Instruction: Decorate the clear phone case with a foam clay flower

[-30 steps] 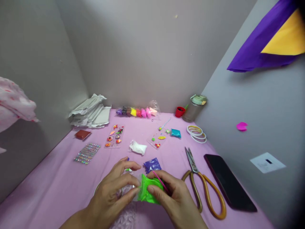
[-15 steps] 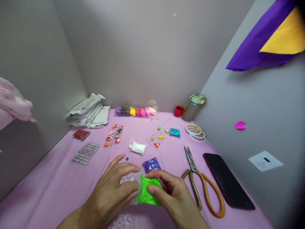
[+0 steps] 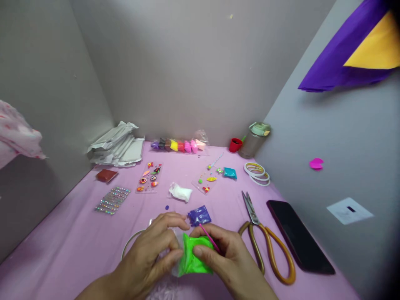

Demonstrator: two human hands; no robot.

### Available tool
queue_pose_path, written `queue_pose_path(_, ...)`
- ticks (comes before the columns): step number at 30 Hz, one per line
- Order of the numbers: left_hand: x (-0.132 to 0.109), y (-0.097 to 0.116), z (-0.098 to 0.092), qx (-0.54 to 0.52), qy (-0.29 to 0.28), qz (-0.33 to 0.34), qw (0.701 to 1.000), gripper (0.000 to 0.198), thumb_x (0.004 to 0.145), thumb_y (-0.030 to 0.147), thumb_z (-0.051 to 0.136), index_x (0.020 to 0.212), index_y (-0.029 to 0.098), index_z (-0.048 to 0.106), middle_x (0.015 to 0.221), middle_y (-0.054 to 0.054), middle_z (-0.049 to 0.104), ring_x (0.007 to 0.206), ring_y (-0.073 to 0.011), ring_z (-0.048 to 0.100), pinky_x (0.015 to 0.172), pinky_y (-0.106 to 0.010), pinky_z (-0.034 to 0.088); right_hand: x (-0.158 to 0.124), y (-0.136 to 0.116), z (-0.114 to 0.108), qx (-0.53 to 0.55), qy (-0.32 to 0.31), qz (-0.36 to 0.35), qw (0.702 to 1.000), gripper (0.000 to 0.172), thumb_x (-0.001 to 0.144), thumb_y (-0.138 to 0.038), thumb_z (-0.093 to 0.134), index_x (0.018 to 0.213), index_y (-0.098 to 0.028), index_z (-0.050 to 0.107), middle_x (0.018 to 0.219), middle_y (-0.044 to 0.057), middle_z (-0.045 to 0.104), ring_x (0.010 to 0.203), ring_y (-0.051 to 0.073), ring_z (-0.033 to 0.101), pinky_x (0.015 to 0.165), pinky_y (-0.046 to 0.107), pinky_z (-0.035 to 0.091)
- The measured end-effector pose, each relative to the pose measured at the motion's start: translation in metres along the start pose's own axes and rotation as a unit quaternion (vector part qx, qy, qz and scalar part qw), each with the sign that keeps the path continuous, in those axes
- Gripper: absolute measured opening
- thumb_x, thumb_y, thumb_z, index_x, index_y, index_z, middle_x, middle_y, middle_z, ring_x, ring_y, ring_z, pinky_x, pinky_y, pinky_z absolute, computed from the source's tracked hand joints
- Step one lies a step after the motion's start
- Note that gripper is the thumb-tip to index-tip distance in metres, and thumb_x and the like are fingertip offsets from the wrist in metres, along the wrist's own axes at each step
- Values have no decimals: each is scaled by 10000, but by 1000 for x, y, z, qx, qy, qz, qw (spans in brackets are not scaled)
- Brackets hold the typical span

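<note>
A packet of bright green clay [image 3: 196, 254] is held low over the table, in front of me. My right hand [image 3: 229, 254] grips its right side between thumb and fingers, with a thin pink stick [image 3: 210, 237] also caught in those fingers. At the packet's left, clear plastic end, my left hand [image 3: 156, 250] is closed, thumb and fingers pinching the wrapper. Beneath the left hand lies clear patterned plastic [image 3: 162, 289], mostly covered. A curved pale rim [image 3: 126, 246] shows beside that hand. Just beyond the hands sits a blue clay packet [image 3: 199, 216].
Large scissors [image 3: 253, 212] and a black phone [image 3: 300, 237] lie at right. Farther back are a white clay packet [image 3: 180, 192], charm sheets [image 3: 149, 178], gem stickers [image 3: 112, 201], tape rolls [image 3: 256, 174], a bottle [image 3: 253, 141] and a red cup [image 3: 235, 145]. Walls enclose the table.
My left fingers have curled in and closed on the packet's clear end. The packet has dipped slightly. The curved rim has come into view beside the left hand.
</note>
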State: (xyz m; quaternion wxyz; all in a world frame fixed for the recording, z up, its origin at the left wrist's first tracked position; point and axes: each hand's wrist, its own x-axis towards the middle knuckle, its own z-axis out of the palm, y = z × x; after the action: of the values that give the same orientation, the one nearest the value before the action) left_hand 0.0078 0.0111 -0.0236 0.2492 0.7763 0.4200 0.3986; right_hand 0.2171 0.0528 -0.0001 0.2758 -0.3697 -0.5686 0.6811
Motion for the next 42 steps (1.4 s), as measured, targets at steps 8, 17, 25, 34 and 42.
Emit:
queue_pose_path(8,5,9,-13,-202,-48,-214,954,59,867,274,670,826,284,710,1365,-20,610,1288,-281,519,1061,-393,361,1,-2,-1,6,9,-3,1000,231,834,-365,713,943,-162,692,731,-28,494,657,116,400,589,230,339)
queue_pose_path(17,4,-4,-19,-314,15,-233,920,61,834,324,744,789,291,719,1148,-2,673,1160,-239,554,997,-340,370,-1,-4,-6,32,-14,-4,999,270,835,-417,729,891,-158,675,701,-35,465,635,106,381,571,225,314)
queue_pose_path(25,5,-6,-21,-328,85,-237,910,131,905,402,676,825,300,681,923,31,660,974,-177,578,882,-250,408,-3,-8,-14,13,-25,-10,1000,281,841,-438,717,904,-165,695,703,-35,458,629,103,379,569,224,307)
queue_pose_path(34,11,11,-4,-438,96,-320,834,332,969,450,548,762,204,627,770,17,614,630,-124,561,623,-241,489,-6,-3,-13,-313,-109,2,944,44,831,-171,718,825,-214,728,774,-22,636,721,134,569,648,226,386)
queue_pose_path(42,11,16,14,-540,99,-360,754,321,878,469,695,772,203,549,512,83,495,462,-85,466,503,-205,472,2,8,-11,-338,44,-97,935,69,918,-183,640,908,-211,703,850,1,655,754,144,585,685,244,415)
